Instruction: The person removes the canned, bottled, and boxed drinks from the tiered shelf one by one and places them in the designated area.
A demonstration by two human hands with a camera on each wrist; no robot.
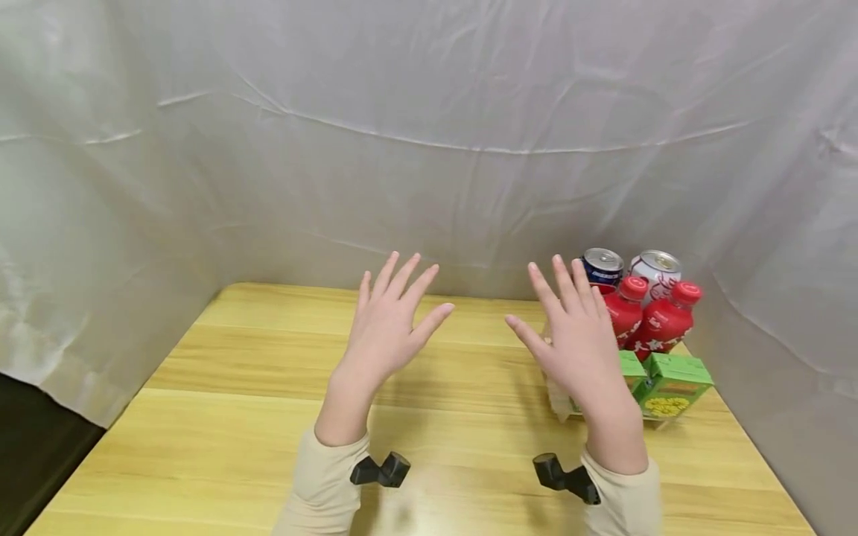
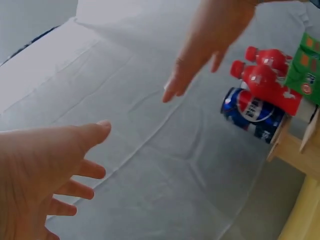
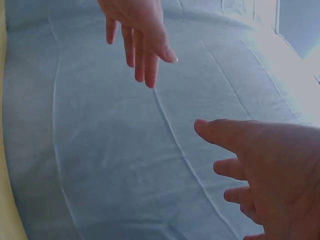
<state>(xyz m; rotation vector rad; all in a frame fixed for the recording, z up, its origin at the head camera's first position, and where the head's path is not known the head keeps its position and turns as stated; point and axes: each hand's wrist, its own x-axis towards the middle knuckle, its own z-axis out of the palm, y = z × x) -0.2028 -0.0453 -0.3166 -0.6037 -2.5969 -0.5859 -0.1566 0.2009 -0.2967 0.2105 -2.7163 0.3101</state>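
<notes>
My left hand [image 1: 385, 324] hovers over the middle of the wooden table, its fingers spread and nothing in it. Also spread and holding nothing, my right hand [image 1: 576, 335] is raised in front of the drinks at the right and partly hides them. A wooden rack [image 2: 297, 155] holds those drinks. At its back are a blue Pepsi can [image 2: 254, 112] and a white cola can [image 1: 659, 272]. Two red bottles [image 1: 666, 321] are in the middle row. Green drink cartons [image 1: 678, 383] with a yellow flower picture stand at the front.
The light wood table [image 1: 268, 417] reaches back to a grey-white cloth [image 1: 415, 171] that hangs behind and along both sides. A black wrist mount [image 1: 380, 470] is on the left sleeve and another mount [image 1: 566, 478] on the right. A dark area [image 1: 40, 447] lies beyond the table's left edge.
</notes>
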